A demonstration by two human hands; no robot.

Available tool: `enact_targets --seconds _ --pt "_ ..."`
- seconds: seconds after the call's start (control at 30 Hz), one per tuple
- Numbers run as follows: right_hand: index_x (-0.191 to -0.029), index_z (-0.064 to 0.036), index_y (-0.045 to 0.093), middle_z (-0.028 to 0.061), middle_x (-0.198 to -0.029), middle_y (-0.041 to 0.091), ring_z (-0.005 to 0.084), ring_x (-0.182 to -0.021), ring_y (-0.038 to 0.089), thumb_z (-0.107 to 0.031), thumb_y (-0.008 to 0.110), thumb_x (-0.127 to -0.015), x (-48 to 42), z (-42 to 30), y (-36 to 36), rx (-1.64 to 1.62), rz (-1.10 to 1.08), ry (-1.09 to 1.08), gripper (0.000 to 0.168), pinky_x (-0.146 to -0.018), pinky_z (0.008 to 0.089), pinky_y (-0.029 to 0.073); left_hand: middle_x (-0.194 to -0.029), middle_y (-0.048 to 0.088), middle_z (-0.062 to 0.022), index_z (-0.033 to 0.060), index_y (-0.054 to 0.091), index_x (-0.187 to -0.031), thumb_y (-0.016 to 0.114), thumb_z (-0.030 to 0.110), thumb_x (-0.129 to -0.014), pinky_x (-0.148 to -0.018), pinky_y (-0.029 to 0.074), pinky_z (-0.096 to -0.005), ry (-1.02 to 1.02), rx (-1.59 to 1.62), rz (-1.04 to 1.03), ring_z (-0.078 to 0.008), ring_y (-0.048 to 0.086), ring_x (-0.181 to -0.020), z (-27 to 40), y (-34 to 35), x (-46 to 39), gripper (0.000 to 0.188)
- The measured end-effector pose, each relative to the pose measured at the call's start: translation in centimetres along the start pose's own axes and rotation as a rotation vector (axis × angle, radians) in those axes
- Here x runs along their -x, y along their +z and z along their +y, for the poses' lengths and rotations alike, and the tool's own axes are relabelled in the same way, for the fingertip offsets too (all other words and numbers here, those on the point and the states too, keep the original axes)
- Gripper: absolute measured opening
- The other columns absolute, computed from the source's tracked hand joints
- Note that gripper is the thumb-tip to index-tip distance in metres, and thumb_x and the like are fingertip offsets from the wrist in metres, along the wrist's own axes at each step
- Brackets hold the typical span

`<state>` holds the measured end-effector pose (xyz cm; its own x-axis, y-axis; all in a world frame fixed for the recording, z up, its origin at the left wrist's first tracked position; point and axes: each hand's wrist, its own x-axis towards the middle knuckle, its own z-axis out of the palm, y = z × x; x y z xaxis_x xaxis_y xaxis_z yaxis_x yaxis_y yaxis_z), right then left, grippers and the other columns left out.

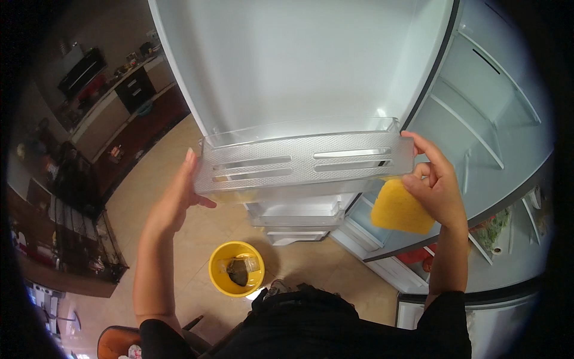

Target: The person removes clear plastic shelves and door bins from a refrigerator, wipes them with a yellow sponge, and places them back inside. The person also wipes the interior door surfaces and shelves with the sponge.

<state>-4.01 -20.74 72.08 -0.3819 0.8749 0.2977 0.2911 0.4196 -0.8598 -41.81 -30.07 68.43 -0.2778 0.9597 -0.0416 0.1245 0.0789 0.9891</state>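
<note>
A clear plastic refrigerator door bin [305, 157] with a textured front and several slots spans the space between my hands, in front of the open white refrigerator door [291, 63]. My left hand [181, 193] holds its left end, thumb up and fingers beneath. Its right end is gripped by my right hand [432, 179], which also pinches a yellow cleaning cloth or sponge [399, 208] that hangs below the bin. Whether the bin touches the door cannot be told.
Lower door bins [296, 215] sit beneath. A yellow bucket [215, 273] holding liquid and something dark stands on the tiled floor. At right are the open fridge's shelves [468, 130] and bagged greens [493, 229]. An orange chair [116, 339] is at lower left, cabinets [103, 116] at far left.
</note>
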Motion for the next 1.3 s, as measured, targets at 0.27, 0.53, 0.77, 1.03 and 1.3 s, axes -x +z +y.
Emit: enact_targets --seconds 0.27,0.53,0.77,1.03,1.3 --pt "-0.134 -0.004 0.044 0.0067 -0.107 0.051 0.0013 -0.061 0.049 0.000 0.070 -0.073 1.1 1.3 0.9 -0.129 -0.080 0.032 0.067 -0.054 0.0137 0.041 -0.112 0.057 -0.0153 0.0016 0.023 -0.142 0.055 0.041 -0.090 -0.077 0.053 -0.0356 0.172 1.079 -0.272 -0.0218 0.060 -0.094 -1.7 -1.6 3.2 0.072" --pt "-0.140 -0.009 0.038 0.0119 -0.121 0.056 0.0034 -0.057 0.049 -0.011 0.080 -0.068 1.8 1.4 3.7 0.148 -0.136 -0.079 0.083 -0.057 0.0178 0.045 -0.099 0.062 -0.0089 -0.0053 0.027 -0.141 0.055 0.023 -0.092 -0.073 0.052 -0.0254 0.479 0.845 0.218 -0.0147 0.061 -0.081 7.7 3.6 6.8 0.063" --pt "-0.142 -0.006 0.032 0.0132 -0.128 0.052 0.0120 -0.074 0.057 -0.013 0.087 -0.059 4.2 -7.2 3.8 0.011 0.071 -0.387 0.101 -0.070 0.0239 0.050 -0.095 0.061 -0.0108 -0.0048 0.039 -0.134 0.062 0.009 -0.082 -0.069 0.050 -0.0266 0.652 0.065 -0.347 -0.0163 0.062 -0.080 12.8 9.4 8.0 0.059" --pt "-0.137 -0.007 0.028 0.0126 -0.124 0.046 0.0218 -0.108 0.052 -0.025 0.090 -0.052 3.3 1.0 4.2 -0.642 0.238 -0.110 0.106 -0.084 0.0339 0.048 -0.110 0.057 -0.0112 0.0013 0.041 -0.135 0.065 0.024 -0.075 -0.082 0.042 -0.0345 1.371 -0.999 0.062 -0.0192 0.054 -0.099 9.9 16.7 8.3 0.068" --pt "-0.132 -0.012 0.039 0.0092 -0.120 0.044 0.0143 -0.087 0.051 -0.028 0.080 -0.066 4.2 4.6 3.8 -0.389 0.091 -0.560 0.080 -0.069 0.0214 0.046 -0.144 0.028 -0.0133 0.0082 0.024 -0.145 0.074 0.065 -0.062 -0.100 0.034 -0.0479 0.620 0.163 0.351 -0.0300 0.030 -0.132 -5.7 5.5 1.6 0.112"
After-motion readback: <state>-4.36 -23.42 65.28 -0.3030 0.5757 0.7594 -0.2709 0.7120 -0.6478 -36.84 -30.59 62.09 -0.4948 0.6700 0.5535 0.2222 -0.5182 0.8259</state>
